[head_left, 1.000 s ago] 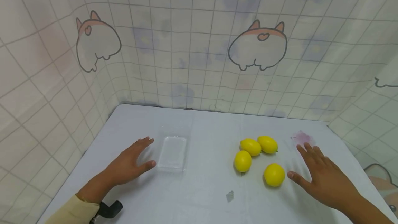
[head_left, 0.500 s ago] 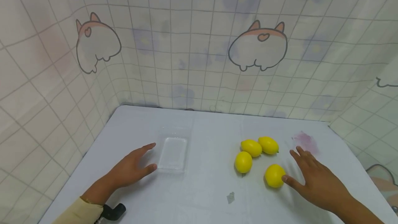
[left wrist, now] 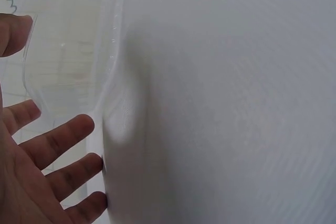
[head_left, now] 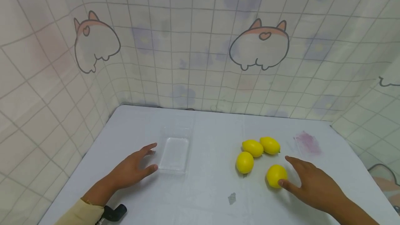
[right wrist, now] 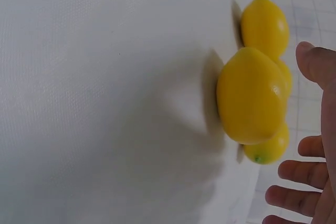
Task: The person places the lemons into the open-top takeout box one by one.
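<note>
A clear plastic box [head_left: 175, 153] stands on the left part of the table. Beside its left wall is my left hand [head_left: 129, 169], thumb and fingers spread apart and holding nothing. In the left wrist view, the fingertips [left wrist: 81, 124] come right up to the clear box [left wrist: 68, 66]. My right hand [head_left: 315, 185] hovers at the right of the nearest lemon [head_left: 276, 176], its thumb overlapping that lemon's edge. Its fingers are extended with nothing gripped. Behind and left of this one lie three more lemons [head_left: 252, 148], grouped close together. The right wrist view shows the near lemon [right wrist: 252, 95] large before the others.
The white table [head_left: 206, 190] backs onto a checked curtain [head_left: 200, 44] that also hangs along both sides. A small grey patch [head_left: 231, 198] marks the tabletop in front of the lemons, and a pink stain [head_left: 307, 143] lies at the back right.
My right hand has moved left to the near lemon, and its thumb now overlaps the fruit. The left hand has shifted slightly toward the box. The lemons and box stay put.
</note>
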`<control>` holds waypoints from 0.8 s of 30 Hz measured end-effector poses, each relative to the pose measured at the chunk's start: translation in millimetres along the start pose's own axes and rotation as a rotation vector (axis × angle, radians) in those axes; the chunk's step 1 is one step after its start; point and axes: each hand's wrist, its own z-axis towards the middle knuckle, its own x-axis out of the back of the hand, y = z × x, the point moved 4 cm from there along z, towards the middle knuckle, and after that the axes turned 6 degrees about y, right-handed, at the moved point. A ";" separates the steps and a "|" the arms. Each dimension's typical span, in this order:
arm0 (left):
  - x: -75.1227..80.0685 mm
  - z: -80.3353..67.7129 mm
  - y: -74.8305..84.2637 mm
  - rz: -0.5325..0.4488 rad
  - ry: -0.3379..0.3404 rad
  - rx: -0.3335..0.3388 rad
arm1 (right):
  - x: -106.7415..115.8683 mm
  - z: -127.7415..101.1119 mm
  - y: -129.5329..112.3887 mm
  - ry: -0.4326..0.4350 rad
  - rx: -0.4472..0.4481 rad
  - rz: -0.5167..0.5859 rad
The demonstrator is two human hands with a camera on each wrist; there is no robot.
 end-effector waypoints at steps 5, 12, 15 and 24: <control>0.0 -1.0 -2.5 -0.004 0.010 -0.005 | -4.8 3.6 -3.9 -0.039 -0.027 0.008; -0.8 -2.9 -3.7 0.004 0.016 0.005 | -16.7 7.3 -6.5 -0.073 -0.039 0.018; -1.0 -3.5 -3.0 0.009 0.014 0.012 | -19.9 7.1 -8.0 -0.077 -0.036 0.021; 0.0 -1.8 -0.7 0.021 0.033 -0.016 | -20.1 7.8 -11.6 -0.068 -0.047 0.041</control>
